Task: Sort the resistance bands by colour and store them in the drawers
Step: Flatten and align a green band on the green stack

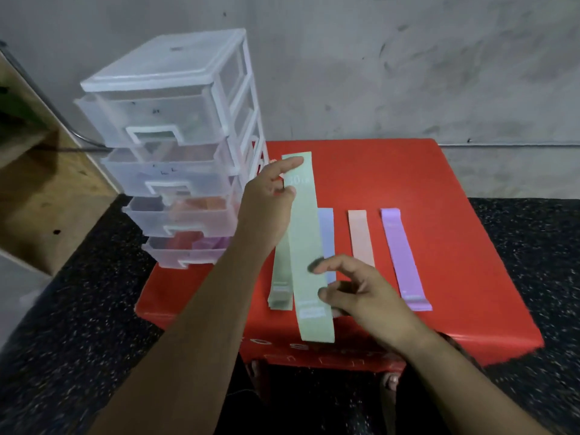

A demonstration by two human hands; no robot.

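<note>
My left hand [266, 208] pinches the upper end of a long pale green band [306, 246] and holds it up over the red table [439, 215]. My right hand [354, 290] hovers by the band's lower part with fingers loosely spread, and I cannot tell if it touches it. A second green band [280, 277] lies flat on the table below. Beside it lie a light blue band [327, 233], a peach band [361, 240] and a purple band [403, 255]. A clear plastic drawer tower [175, 146] stands at the table's left, with bands showing in its lower drawers.
A grey wall runs behind the table. Dark speckled floor surrounds it, and a wooden board leans at the far left. The table's back and right parts show bare red surface.
</note>
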